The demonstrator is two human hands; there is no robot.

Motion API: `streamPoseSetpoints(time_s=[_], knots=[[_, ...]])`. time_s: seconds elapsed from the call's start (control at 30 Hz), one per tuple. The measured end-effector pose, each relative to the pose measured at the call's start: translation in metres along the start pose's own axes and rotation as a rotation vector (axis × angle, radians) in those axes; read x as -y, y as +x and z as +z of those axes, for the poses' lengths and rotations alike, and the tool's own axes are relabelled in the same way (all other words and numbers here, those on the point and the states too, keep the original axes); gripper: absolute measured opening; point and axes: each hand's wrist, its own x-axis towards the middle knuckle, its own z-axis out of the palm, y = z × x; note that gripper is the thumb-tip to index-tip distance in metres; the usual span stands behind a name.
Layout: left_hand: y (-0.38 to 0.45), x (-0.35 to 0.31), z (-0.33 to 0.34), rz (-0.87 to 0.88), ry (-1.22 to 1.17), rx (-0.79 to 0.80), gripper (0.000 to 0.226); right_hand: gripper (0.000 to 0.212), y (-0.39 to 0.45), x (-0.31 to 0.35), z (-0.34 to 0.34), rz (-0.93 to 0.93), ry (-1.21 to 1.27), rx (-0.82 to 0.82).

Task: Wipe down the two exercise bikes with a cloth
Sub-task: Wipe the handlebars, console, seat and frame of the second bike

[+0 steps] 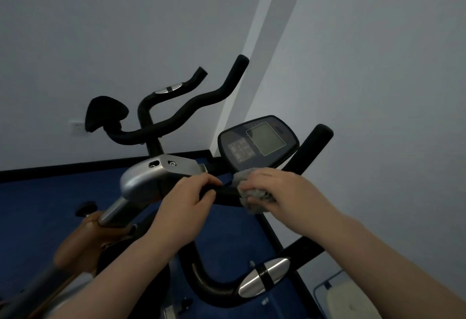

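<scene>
- Pale grey walls (126,28) meet in a corner over a blue floor (37,205).
- Nearest, the left hand (185,204) curls round the near bike's black handlebar (224,191).
- Just beside it, the right hand (282,190) grips a grey cloth (254,193) wrapped on that bar.
- Behind sits the console (259,142).
- Farther back, the second bike's handlebars (181,114) and saddle (104,113) stand by the wall.

cloth (254,193) mostly under right hand (282,190)

Grey cloth (254,192), black handlebar (227,191), silver-grey housing (141,177), blue floor (37,200), white wall (126,28).
</scene>
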Motion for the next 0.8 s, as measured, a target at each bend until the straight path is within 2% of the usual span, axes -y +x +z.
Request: streamPoseSetpoints(time_s=[0.07,0.17,0.3,0.47,0.53,0.6,0.67,0.8], knots=[[0.000,0.001,-0.001,-0.006,0.005,0.009,0.025,0.028,-0.003,-0.014,-0.014,-0.001,-0.118,0.037],[0.001,0.001,0.000,-0.010,0.010,-0.002,0.024,0.035,-0.005,-0.025,-0.029,-0.007,-0.296,-0.010],[0.001,0.000,0.000,-0.007,0.003,-0.009,0.026,0.029,-0.004,-0.013,-0.008,-0.178,-0.290,-0.035],[0.002,0.002,-0.001,-0.020,-0.008,0.018,0.030,0.027,-0.012,-0.046,-0.039,-0.213,-0.614,-0.208],[0.003,0.002,0.001,-0.019,0.004,0.008,0.029,0.031,-0.013,-0.048,-0.042,-0.189,-0.613,-0.297],[0.002,0.001,0.002,-0.024,-0.014,-0.006,0.028,0.027,-0.014,-0.042,-0.028,-0.191,-0.507,-0.352],[0.004,-0.004,0.005,-0.012,-0.033,-0.010,0.029,0.028,-0.016,-0.039,-0.016,-0.233,-0.450,-0.312],[0.017,-0.030,0.010,0.050,-0.112,0.029,0.027,0.030,-0.013,-0.044,-0.036,-0.235,-0.539,-0.229]])
